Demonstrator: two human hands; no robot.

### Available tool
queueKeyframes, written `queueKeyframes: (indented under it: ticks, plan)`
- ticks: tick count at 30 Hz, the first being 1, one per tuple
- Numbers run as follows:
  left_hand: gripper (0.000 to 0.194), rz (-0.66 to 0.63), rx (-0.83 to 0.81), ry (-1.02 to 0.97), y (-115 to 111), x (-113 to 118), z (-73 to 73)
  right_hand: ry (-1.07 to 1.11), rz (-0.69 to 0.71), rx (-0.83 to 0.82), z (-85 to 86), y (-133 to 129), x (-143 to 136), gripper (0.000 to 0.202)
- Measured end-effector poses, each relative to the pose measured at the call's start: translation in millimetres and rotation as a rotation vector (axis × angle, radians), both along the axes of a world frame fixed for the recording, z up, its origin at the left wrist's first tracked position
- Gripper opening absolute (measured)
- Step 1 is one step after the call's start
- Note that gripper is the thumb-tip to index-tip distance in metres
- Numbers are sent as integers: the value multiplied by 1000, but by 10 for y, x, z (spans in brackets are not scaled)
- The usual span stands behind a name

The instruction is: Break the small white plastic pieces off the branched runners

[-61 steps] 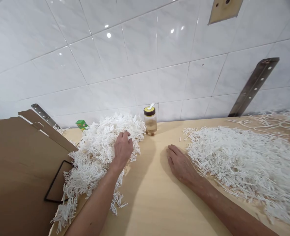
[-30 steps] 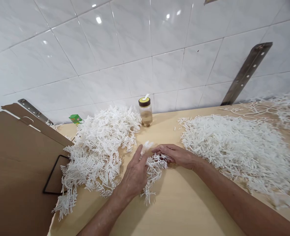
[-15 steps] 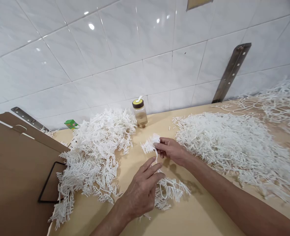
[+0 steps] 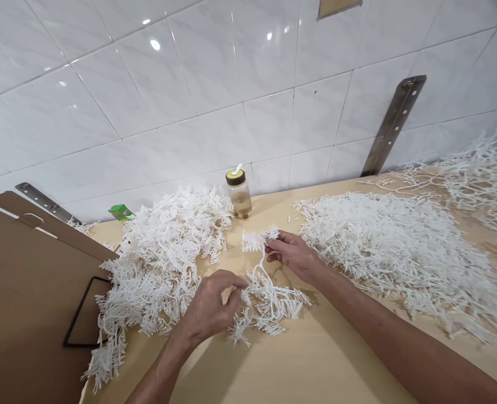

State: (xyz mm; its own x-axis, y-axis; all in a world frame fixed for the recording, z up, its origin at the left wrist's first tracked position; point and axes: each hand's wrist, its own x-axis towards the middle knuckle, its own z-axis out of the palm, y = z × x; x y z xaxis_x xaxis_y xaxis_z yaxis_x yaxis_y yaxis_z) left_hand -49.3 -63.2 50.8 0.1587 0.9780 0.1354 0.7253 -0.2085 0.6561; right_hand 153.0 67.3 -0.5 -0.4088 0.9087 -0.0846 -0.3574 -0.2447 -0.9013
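Note:
My right hand [image 4: 293, 255] pinches a white branched plastic-looking sprig [image 4: 253, 241] between thumb and fingers, a little above the table. From it a thin white stem runs down to a small tangle of similar sprigs [image 4: 271, 300] lying in front of me. At the left edge of that tangle, my left hand [image 4: 217, 303] has its thumb and index finger closed on a white sprig tip [image 4: 245, 294]. A large heap of fringed white sprigs [image 4: 160, 252] lies to the left of my hands. Another broad heap [image 4: 387, 241] spreads to the right.
Against the tiled wall stands a clear jar [image 4: 240, 202] with a dark-and-yellow lid. A green box [image 4: 120, 212] is behind the left heap. The cardboard box [image 4: 30, 292] borders the left side, beside a black wire frame [image 4: 78, 314]. Loose white strands [image 4: 479, 179] lie far right.
My left hand has moved left and its fingers have closed at the tangle's edge. The tangle has shifted slightly left and up. My right hand keeps its sprig, which has turned a little.

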Motion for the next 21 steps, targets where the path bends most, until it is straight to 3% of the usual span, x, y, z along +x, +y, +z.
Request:
queueKeyframes:
  ticks: [2, 4, 8, 10, 15, 21]
  plan:
    - [31, 179, -90, -50, 113, 32, 67, 8, 36, 33, -39, 2, -10, 33]
    - [43, 250, -166, -133, 244, 94, 102, 17, 58, 54, -76, 3, -21, 32]
    - [40, 157, -303, -375, 495, 278, 67, 38, 64, 68, -109, -14, -48, 30]
    - [40, 193, -331, -530, 607, 366, 1, 60, 78, 75, -109, -23, -57, 29]
    - [34, 272, -225, -703, 832, 473, -186, 84, 71, 60, -110, 13, -31, 33]
    - [33, 99, -244, -941, 948, 498, -290, 17, 27, 83, -132, 76, -2, 36]
